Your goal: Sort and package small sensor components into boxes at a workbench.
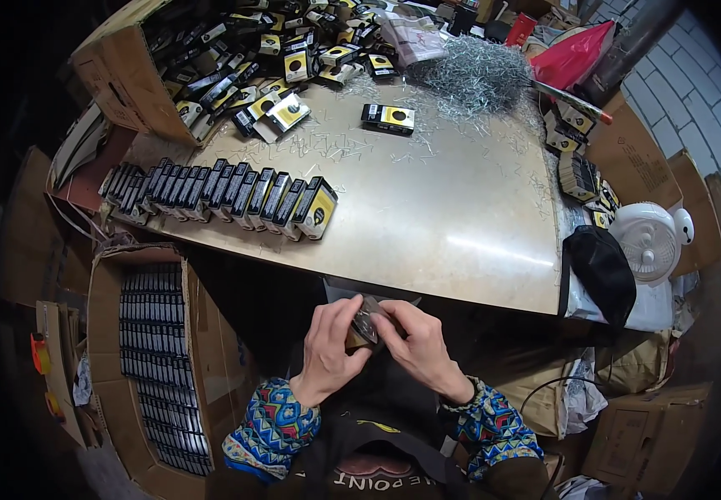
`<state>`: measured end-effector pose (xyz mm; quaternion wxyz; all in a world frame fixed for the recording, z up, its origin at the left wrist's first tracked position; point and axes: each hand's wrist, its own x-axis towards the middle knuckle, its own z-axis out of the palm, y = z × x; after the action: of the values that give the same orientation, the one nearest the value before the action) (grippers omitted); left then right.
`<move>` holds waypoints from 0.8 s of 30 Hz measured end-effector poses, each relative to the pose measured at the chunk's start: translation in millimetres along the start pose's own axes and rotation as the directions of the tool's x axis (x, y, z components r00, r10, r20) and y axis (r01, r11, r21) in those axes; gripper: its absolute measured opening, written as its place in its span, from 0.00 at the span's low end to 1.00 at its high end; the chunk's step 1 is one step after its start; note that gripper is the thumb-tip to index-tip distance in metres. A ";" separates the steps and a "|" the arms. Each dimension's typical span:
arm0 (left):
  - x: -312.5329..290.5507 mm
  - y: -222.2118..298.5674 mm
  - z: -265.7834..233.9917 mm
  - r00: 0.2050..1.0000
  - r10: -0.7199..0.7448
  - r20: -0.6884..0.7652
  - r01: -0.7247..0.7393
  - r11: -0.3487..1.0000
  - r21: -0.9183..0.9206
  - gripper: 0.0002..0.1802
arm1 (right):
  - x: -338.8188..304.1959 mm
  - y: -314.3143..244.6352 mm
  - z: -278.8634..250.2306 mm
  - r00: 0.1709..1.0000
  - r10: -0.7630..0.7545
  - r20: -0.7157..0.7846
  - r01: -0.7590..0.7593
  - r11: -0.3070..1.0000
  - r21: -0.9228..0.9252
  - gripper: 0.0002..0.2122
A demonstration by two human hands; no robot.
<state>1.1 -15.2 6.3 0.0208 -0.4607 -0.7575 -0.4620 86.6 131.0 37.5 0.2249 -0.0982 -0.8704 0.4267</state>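
In front of my body, just off the table's near edge, my left hand (325, 354) is closed round a small box (364, 327), with fingers and thumb on its sides. Part of the box looks yellow, and its upper face is dark grey, but my fingers cover much of it. My right hand (420, 343) is closed too, its thumb and fingertips pressed on the box's right upper side. Beyond my hands, a row of black, yellow and white small boxes (273, 200) stands upright along the table's near left. A similar single box (389, 119) lies farther back.
The table (444, 200) carries scattered wire bits and a heap of thin metal pieces (481, 73). A tipped carton (131, 79) and piled boxes fill the far left. Below left stands a carton (198, 317) packed with boxes. A white fan (645, 242) and black cloth (600, 271) sit right.
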 end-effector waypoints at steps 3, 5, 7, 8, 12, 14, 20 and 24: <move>-1.9 2.1 1.6 0.994 -0.075 -0.085 0.067 0.994 -0.086 0.45 | 5.7 1.6 -16.6 0.924 0.228 0.307 -0.339 0.861 0.380 0.10; -2.9 1.5 1.8 0.992 -0.109 -0.058 0.103 0.990 -0.094 0.46 | 9.5 0.9 -22.7 0.947 0.189 0.260 -0.265 0.917 0.299 0.08; -0.6 6.7 4.8 0.986 -0.168 -0.010 0.167 0.981 -0.099 0.47 | 9.7 9.0 -24.8 0.969 0.125 0.214 -0.156 0.978 0.140 0.08; 1.8 11.2 5.1 0.987 -0.163 -0.010 0.161 0.982 -0.102 0.47 | 10.0 13.8 -23.8 0.990 0.085 0.113 -0.087 0.996 0.013 0.07; 2.6 6.7 7.5 0.988 -0.155 -0.023 0.156 0.987 0.032 0.48 | 14.1 13.4 -26.8 0.966 0.208 0.154 -0.223 0.971 0.087 0.08; 0.9 3.1 6.4 0.952 -0.300 0.068 0.307 0.919 -0.247 0.46 | 14.5 9.8 -34.0 0.952 0.173 0.254 -0.235 0.943 0.237 0.09; 3.6 7.3 4.9 0.919 -0.353 0.175 0.391 0.869 -0.302 0.43 | -0.5 18.8 -8.3 0.940 0.159 0.302 -0.299 0.810 0.504 0.12; 4.7 1.7 6.4 0.953 -0.299 -0.042 0.293 0.949 -0.117 0.42 | -0.8 6.9 14.1 0.923 0.371 -0.106 -0.266 0.811 0.521 0.12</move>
<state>2.2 -7.1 5.9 -0.0515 -0.3284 -0.7906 -0.5143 80.5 125.1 24.3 0.2547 -0.2249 -0.6745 0.6555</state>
